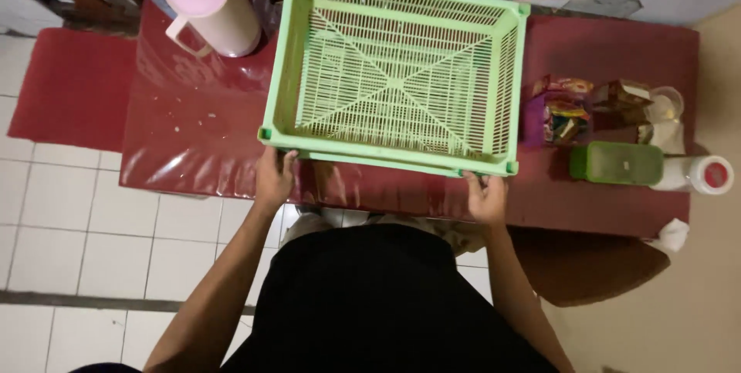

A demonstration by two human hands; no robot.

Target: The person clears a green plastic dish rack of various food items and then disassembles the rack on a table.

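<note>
Green basket (395, 72), empty, at table (193, 133) centre by the near edge, pink jug (210, 4) at far left corner, snack packets (567, 109), green box (617, 162) at right; left hand (272, 176) and right hand (485, 197) grip its near rim, arms extended.

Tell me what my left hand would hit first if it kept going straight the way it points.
The left hand already grips the near rim of the light green basket, so it meets that at once; beyond lies the basket's slatted floor.
</note>
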